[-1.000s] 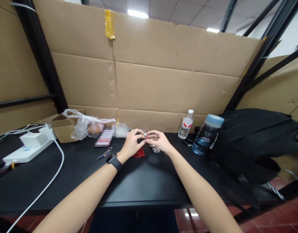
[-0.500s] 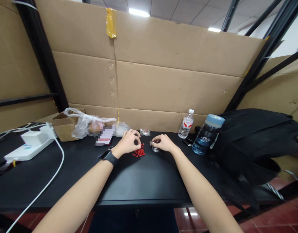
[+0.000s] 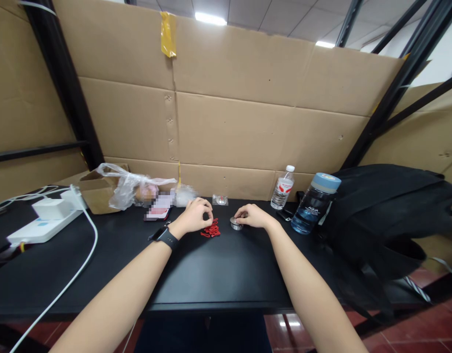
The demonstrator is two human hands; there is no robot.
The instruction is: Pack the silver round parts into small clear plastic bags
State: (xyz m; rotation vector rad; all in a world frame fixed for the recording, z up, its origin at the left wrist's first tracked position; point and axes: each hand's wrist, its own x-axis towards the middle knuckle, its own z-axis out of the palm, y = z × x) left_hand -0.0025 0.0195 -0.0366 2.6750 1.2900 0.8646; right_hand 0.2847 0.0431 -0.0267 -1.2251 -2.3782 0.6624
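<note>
My left hand (image 3: 194,215), with a dark watch (image 3: 164,236) on its wrist, is closed in a pinch. Its thumb and forefinger meet at the upper edge of a bunched red cord (image 3: 212,230) lying on the black table (image 3: 222,274). To the right of the cord, a small round silver metal tin (image 3: 236,225) rests on the table. The fingertips of my right hand (image 3: 252,216) grip its top from the right side. Part of the tin is hidden behind those fingers.
Behind my hands lies a small clear packet (image 3: 220,200). A phone (image 3: 160,207), plastic bag (image 3: 126,189) and power strip (image 3: 49,225) are at left. A water bottle (image 3: 283,189), a blue-lidded bottle (image 3: 314,206) and a black backpack (image 3: 391,211) are at right. Cardboard (image 3: 233,122) walls the back.
A disc-like piece that my right hand held tilted at the left of the round metal part now sits flat on top of it. My left hand has hardly moved.
</note>
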